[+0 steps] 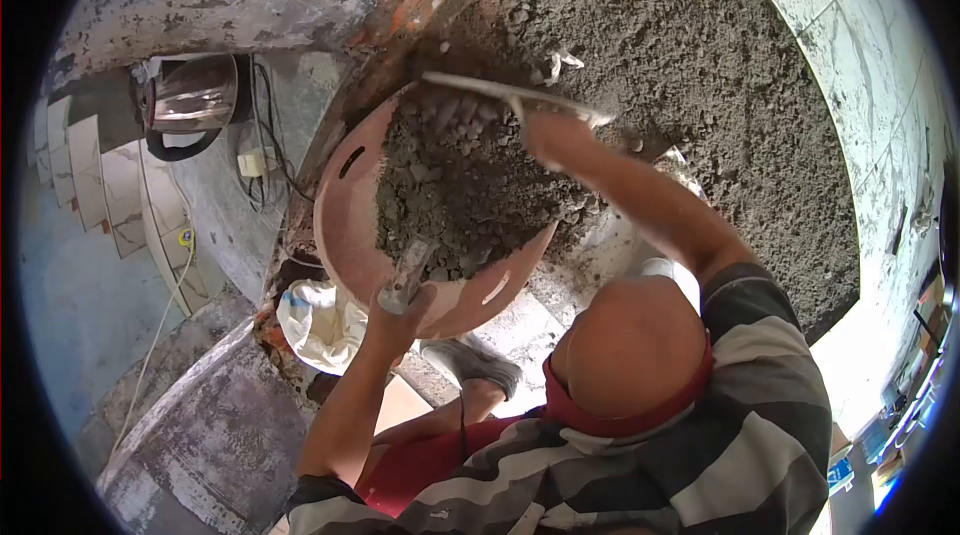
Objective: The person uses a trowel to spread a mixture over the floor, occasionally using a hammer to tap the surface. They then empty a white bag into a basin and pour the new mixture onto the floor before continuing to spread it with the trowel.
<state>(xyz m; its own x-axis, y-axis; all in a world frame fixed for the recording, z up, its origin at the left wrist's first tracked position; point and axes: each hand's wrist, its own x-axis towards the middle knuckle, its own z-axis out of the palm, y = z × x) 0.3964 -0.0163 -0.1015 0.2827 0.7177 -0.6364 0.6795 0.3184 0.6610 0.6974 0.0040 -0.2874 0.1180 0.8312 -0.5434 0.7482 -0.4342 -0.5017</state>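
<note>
Head cam: odd angle, looked down over a person's head and striped shirt. Left hand [400, 307] gripped the near rim of a reddish pan [350, 225], fingers closed on it. Pan was tilted, loaded with grey sand mix [460, 190], just beside the big sand pile [700, 75]. Right hand [548, 130] was wrapped around a trowel [500, 90] at the pan's far edge.

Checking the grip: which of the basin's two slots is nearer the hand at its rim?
The pale slot on the lower rim of the basin, just right of the left hand; the dark slot sits far up the left side.
</note>
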